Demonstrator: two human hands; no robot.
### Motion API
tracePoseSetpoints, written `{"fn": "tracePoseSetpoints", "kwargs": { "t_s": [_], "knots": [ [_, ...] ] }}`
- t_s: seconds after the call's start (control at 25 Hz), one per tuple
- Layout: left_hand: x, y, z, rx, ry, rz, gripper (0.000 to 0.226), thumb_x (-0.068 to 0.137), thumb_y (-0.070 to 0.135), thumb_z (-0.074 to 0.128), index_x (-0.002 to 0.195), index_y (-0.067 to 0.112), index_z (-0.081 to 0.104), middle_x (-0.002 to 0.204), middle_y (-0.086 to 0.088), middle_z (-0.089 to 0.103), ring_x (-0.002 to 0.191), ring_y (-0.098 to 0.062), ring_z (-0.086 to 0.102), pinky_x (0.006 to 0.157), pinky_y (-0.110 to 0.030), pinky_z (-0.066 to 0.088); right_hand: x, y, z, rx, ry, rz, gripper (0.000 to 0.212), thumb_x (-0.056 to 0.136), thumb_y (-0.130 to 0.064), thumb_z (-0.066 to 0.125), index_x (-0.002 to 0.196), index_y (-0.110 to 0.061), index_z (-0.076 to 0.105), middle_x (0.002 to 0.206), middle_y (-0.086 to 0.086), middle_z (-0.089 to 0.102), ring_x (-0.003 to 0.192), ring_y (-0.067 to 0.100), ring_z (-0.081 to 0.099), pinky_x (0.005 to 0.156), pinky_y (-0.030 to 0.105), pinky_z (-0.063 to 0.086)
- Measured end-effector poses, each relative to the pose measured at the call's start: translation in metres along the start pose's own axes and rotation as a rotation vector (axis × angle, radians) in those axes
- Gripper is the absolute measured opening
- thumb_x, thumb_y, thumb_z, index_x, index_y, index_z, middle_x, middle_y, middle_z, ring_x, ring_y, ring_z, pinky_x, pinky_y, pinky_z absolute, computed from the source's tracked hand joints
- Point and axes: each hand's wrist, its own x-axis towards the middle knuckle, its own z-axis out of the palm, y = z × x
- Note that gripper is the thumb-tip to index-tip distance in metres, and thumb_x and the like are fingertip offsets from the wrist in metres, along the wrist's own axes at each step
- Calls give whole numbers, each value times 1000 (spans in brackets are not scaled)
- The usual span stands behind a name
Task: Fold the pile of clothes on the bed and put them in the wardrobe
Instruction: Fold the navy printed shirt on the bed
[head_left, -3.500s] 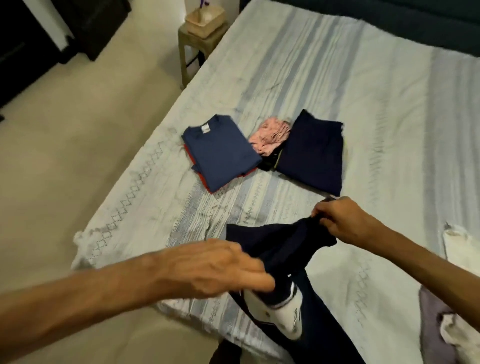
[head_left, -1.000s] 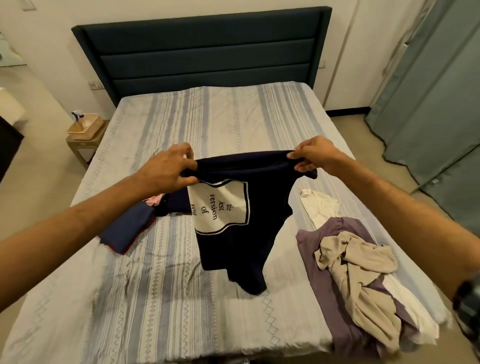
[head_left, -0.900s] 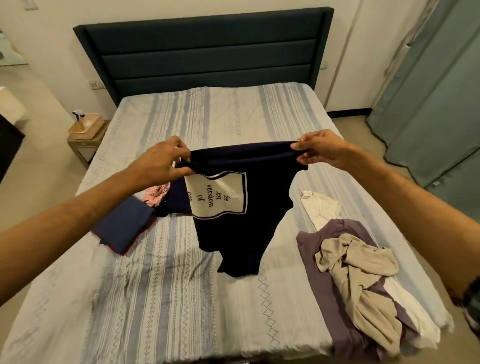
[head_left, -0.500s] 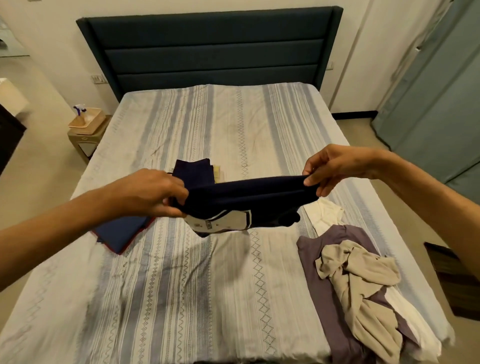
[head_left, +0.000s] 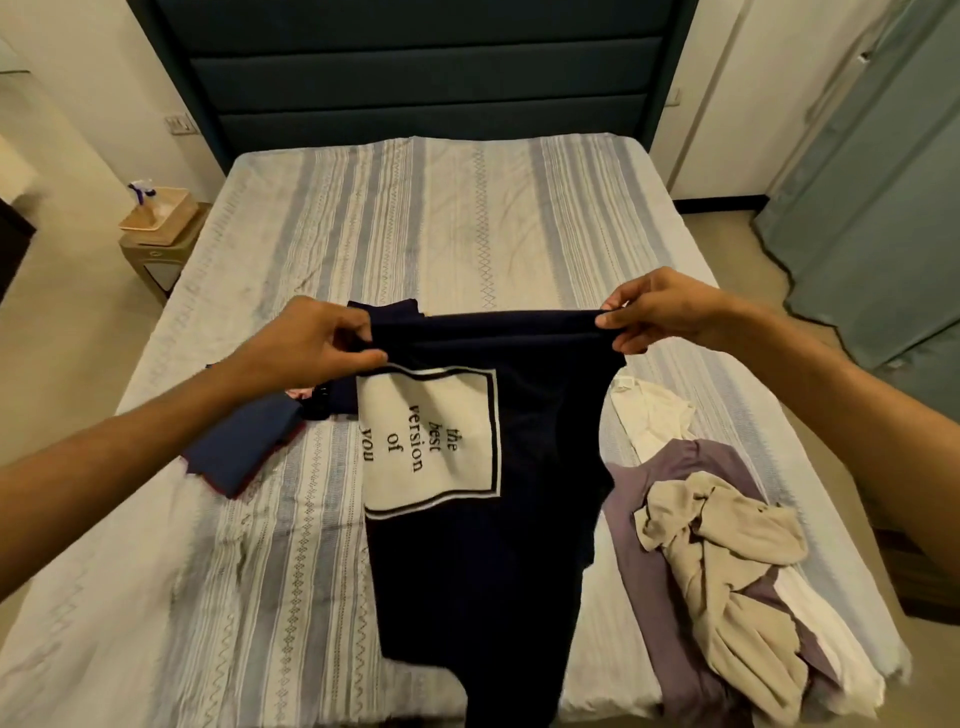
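Observation:
A dark navy T-shirt (head_left: 540, 499) with a white printed text panel hangs in front of me over the striped bed (head_left: 441, 223). My left hand (head_left: 311, 345) pinches its upper left edge and my right hand (head_left: 657, 314) pinches its upper right edge. The shirt hangs sideways, its lower end reaching the bed's near edge. Folded clothes lie behind my left forearm: a blue T-shirt (head_left: 236, 449), a bit of pink cloth and a dark folded piece (head_left: 387, 309). An unfolded heap at right holds a purple garment (head_left: 670, 613), a beige one (head_left: 727, 561) and a white one (head_left: 652, 415).
A dark padded headboard (head_left: 415, 73) closes the far end of the bed. A small bedside table (head_left: 158, 249) with a wooden tray stands at the left. Teal curtains (head_left: 883, 171) hang at the right. Bare floor runs along both sides of the bed.
Half a second ago the shirt was bunched up and held flat between my hands; now it hangs down full length, with the printed panel showing. Both hands keep their grip and have risen slightly.

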Motion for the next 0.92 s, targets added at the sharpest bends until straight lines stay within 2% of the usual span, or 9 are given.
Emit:
{"fn": "tracePoseSetpoints", "kwargs": {
  "t_s": [0.08,0.24,0.36,0.48,0.64,0.72,0.8,0.88,0.92],
  "knots": [
    [25,-20,6,50,41,-58,22,84,38,86,77,25,69,65,9,68,60,-10,66,63,-39,55,25,-6,4,82,72,5,17,85,-4,82,97,-4,71,95,22,73,70,23,77,60,26,63],
    [54,-39,5,120,126,-50,16,83,25,87,82,23,72,74,13,69,63,-3,63,59,-12,42,47,-18,2,150,195,-114,29,88,-1,79,114,8,68,98,25,70,72,25,78,64,27,64],
    [49,-37,1,212,248,27,14,84,19,85,90,15,73,87,-1,71,64,-13,64,64,-24,44,36,-25,0,149,253,-246,25,91,-4,78,112,7,69,95,20,71,79,29,77,74,32,66],
    [13,-25,16,277,264,145,13,90,19,76,98,11,70,98,-4,68,70,-21,66,65,-35,51,3,-4,6,171,219,-277,14,92,-2,76,105,2,70,96,18,73,83,32,77,76,31,65],
    [-78,-22,101,423,156,306,21,98,26,61,106,9,72,106,-4,71,65,-22,68,49,-34,54,-51,98,60,215,217,-140,21,90,5,74,110,8,69,95,22,76,82,33,78,74,29,65],
    [-133,-30,171,432,12,271,34,99,34,51,111,13,75,105,-1,72,55,-18,65,42,-31,52,-75,179,110,299,248,-48,19,88,9,73,107,10,69,86,17,77,77,27,77,68,25,62],
    [-194,-37,250,407,-184,228,25,94,36,64,109,20,77,101,4,74,49,-14,63,40,-28,52,-98,270,173,355,301,84,27,82,1,81,103,12,68,78,15,75,74,28,75,66,27,63],
    [-257,-43,325,346,-370,225,27,71,36,92,91,25,77,86,8,73,42,-10,59,36,-23,44,-122,365,237,391,346,263,37,73,-14,90,95,9,70,76,18,72,73,34,72,67,38,66],
    [-285,-45,355,323,-473,192,33,60,38,98,81,28,74,78,11,69,39,-9,56,34,-21,39,-135,406,266,396,329,334,29,74,-11,89,89,6,71,74,17,71,69,31,72,68,45,66]
  ]
}}
